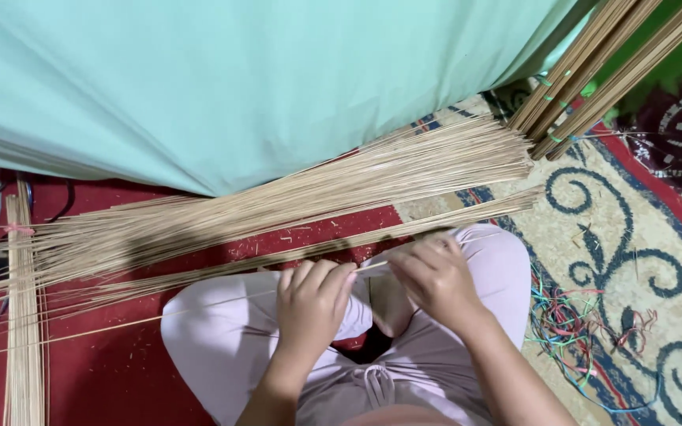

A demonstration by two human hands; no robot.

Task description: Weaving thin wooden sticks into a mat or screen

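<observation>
I sit cross-legged in pale pink trousers point(222, 331). My left hand point(313, 304) and my right hand point(436, 280) both pinch one thin bamboo stick point(199, 309) that runs across my lap towards the left. My left hand grips it near its right end; my right hand holds the tip just beside it. A big fanned pile of the same thin sticks point(278, 205) lies on the floor in front of my knees, reaching from far left to upper right.
A mint-green cloth point(238, 79) hangs behind the pile. Bundles of thicker brown sticks point(593, 71) lean at the top right. A tied bundle point(21, 315) lies at the left on red carpet. Coloured threads point(570, 323) litter the patterned rug point(625, 237) on my right.
</observation>
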